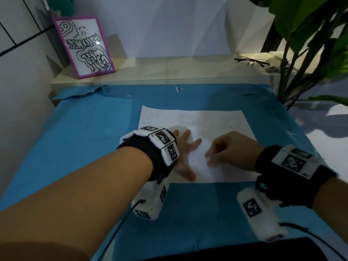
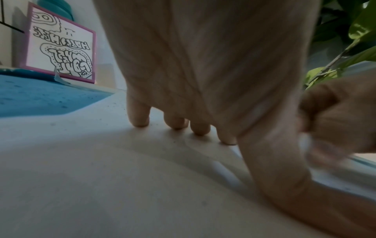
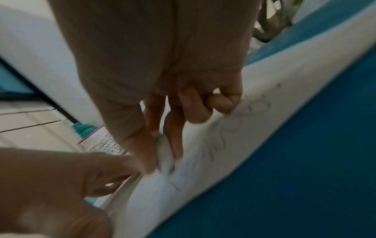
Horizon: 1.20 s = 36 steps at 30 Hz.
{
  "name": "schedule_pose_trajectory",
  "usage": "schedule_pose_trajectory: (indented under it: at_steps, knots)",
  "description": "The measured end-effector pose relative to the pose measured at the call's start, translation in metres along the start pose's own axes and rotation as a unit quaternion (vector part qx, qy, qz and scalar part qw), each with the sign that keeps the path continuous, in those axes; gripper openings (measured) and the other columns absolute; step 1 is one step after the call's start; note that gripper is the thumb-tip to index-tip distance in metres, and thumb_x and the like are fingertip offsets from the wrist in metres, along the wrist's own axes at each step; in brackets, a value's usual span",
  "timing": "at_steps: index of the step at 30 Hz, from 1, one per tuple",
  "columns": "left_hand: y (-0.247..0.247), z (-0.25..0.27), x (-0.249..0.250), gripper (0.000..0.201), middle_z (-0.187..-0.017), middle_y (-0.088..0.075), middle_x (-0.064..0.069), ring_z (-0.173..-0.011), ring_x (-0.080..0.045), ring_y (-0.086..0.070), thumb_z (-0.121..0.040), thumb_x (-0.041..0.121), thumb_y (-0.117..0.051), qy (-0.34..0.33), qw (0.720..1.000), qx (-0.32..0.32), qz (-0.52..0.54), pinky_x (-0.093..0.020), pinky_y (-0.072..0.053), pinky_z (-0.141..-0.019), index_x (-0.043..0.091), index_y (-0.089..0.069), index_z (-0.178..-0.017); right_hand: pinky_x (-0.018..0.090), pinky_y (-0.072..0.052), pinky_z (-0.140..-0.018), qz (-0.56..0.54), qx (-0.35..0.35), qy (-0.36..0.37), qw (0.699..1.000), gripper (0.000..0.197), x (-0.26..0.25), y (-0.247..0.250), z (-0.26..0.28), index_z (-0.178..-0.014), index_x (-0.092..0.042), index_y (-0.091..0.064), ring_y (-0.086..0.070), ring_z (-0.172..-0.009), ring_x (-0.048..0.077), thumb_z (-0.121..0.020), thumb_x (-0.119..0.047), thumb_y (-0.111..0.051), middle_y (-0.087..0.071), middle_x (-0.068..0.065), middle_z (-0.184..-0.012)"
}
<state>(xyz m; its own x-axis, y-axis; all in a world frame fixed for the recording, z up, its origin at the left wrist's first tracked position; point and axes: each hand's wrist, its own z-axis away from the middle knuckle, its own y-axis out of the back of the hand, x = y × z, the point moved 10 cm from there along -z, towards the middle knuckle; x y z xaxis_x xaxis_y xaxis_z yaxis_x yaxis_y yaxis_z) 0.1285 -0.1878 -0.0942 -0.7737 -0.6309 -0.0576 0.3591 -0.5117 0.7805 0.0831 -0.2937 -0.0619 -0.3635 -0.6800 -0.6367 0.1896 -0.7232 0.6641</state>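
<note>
**Finding.** The sheet of paper [image 1: 197, 119] lies flat on the blue mat [image 1: 84, 129], directly in front of you, with faint pencil marks [image 3: 262, 104] on it. Your left hand [image 1: 186, 151] rests on the sheet's left half. Its fingers are straight and spread, the tips press down, and it holds nothing. Your right hand [image 1: 231, 147] is just beside it, thumb and first fingers pinched round a small pale eraser [image 3: 165, 153] whose end meets the paper. The blur there suggests a rubbing stroke.

**Assessment.** The step in hand appears to be rubbing out the marks near the middle of the sheet. The left wrist view shows a shallow ripple [image 2: 223, 167] in the paper between your hands. I judge this the main risk, because a stroke driven toward the holding hand can buckle or crease a thin sheet.

**Recommendations.**
- Press your left fingertips close to the spot being worked and stroke away from them, so the paper pulls taut.
- Use short, light passes, since heavy pressure smears pencil and roughens the surface.
- Grip the eraser low, near its working end, so it neither bends nor slips out.
- Move the holding hand before you start on the marks toward the far right corner, so you are not reaching across.
- Brush crumbs onto the mat, away from the glasses [image 1: 251, 61] and framed picture [image 1: 84, 48] on the shelf [image 1: 169, 70] behind.
</note>
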Motion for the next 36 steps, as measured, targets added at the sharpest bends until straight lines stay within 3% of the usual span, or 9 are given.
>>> schedule_pose_trajectory:
  at_steps: [2,7,10,14,18,22,26,30,36]
  knots:
    - [0.0,0.0,-0.001,0.11,-0.156,0.027,0.001,-0.145,-0.03,0.016,-0.076,0.069,-0.059,0.0,1.0,0.003,0.005,-0.055,-0.003,-0.114,0.04,0.022,-0.145,0.018,-0.044,-0.08,0.037,-0.081,-0.021,0.996,0.01,0.001,-0.013,0.007,-0.065,-0.024,-0.07,-0.062,-0.088,0.003,-0.071,-0.021,-0.078,-0.072,-0.012,-0.089]
    - [0.001,0.002,0.001,0.108,-0.156,0.026,0.001,-0.145,-0.03,0.015,-0.078,0.067,-0.058,-0.001,1.0,-0.003,0.008,-0.055,-0.003,-0.114,0.039,0.022,-0.145,0.023,-0.045,-0.082,0.001,0.032,-0.012,0.999,0.005,0.003,0.011,0.001,-0.073,-0.022,-0.073,-0.062,-0.091,0.008,-0.072,-0.023,-0.077,-0.072,-0.008,-0.093]
    - [0.002,0.004,0.002,0.109,-0.156,0.026,-0.001,-0.145,-0.031,0.015,-0.077,0.067,-0.059,-0.001,1.0,0.001,0.006,-0.055,-0.003,-0.114,0.039,0.021,-0.146,0.022,-0.044,-0.085,0.036,-0.072,-0.028,0.996,0.007,0.004,-0.01,0.006,-0.066,-0.023,-0.072,-0.061,-0.089,0.003,-0.069,-0.023,-0.078,-0.072,-0.016,-0.087]
    - [0.003,0.005,0.003,0.108,-0.156,0.026,0.0,-0.145,-0.03,0.015,-0.078,0.066,-0.059,-0.003,1.0,-0.005,0.012,-0.054,-0.002,-0.114,0.039,0.021,-0.145,0.014,-0.041,-0.07,-0.005,0.032,-0.019,0.999,0.008,0.003,0.011,-0.002,-0.079,-0.02,-0.075,-0.061,-0.087,0.003,-0.072,-0.024,-0.077,-0.072,-0.009,-0.091]
    - [0.003,0.006,0.003,0.11,-0.156,0.026,0.0,-0.145,-0.03,0.015,-0.078,0.065,-0.06,0.001,1.0,-0.009,0.01,-0.054,-0.003,-0.114,0.038,0.022,-0.146,0.014,-0.04,-0.075,0.024,-0.072,-0.041,0.996,0.003,0.006,-0.011,0.004,-0.074,-0.021,-0.075,-0.06,-0.087,0.001,-0.071,-0.022,-0.077,-0.071,-0.015,-0.084]
    - [0.002,0.003,0.002,0.109,-0.156,0.026,-0.001,-0.145,-0.031,0.016,-0.078,0.066,-0.059,-0.003,1.0,-0.014,0.008,-0.054,-0.002,-0.114,0.039,0.022,-0.145,0.013,-0.037,-0.064,-0.021,0.043,-0.022,0.999,0.008,0.006,0.011,0.0,-0.081,-0.016,-0.075,-0.059,-0.081,0.002,-0.074,-0.02,-0.075,-0.071,-0.007,-0.088]
    - [0.001,0.004,0.002,0.11,-0.156,0.026,-0.001,-0.145,-0.031,0.016,-0.077,0.067,-0.059,0.0,1.0,-0.014,0.004,-0.055,-0.003,-0.114,0.038,0.022,-0.146,0.015,-0.042,-0.075,0.008,-0.052,-0.04,0.998,0.004,0.009,-0.009,0.007,-0.07,-0.02,-0.074,-0.061,-0.086,0.002,-0.07,-0.02,-0.078,-0.072,-0.014,-0.085]
    - [0.002,0.004,0.002,0.108,-0.156,0.026,-0.001,-0.145,-0.03,0.015,-0.079,0.066,-0.059,-0.003,1.0,-0.019,-0.001,-0.054,-0.003,-0.114,0.038,0.022,-0.146,0.014,-0.04,-0.063,-0.024,0.04,-0.035,0.998,0.006,0.01,0.011,0.003,-0.076,-0.019,-0.075,-0.06,-0.077,0.001,-0.071,-0.02,-0.078,-0.072,-0.007,-0.085]
    - [0.0,0.003,0.002,0.111,-0.155,0.028,-0.001,-0.144,-0.03,0.017,-0.077,0.067,-0.059,-0.002,0.999,-0.034,-0.003,-0.053,-0.001,-0.115,0.039,0.025,-0.144,0.008,-0.039,-0.054,-0.068,0.018,-0.036,0.997,0.005,0.009,0.004,0.008,-0.079,-0.017,-0.074,-0.058,-0.061,-0.004,-0.074,-0.018,-0.076,-0.069,-0.009,-0.073]
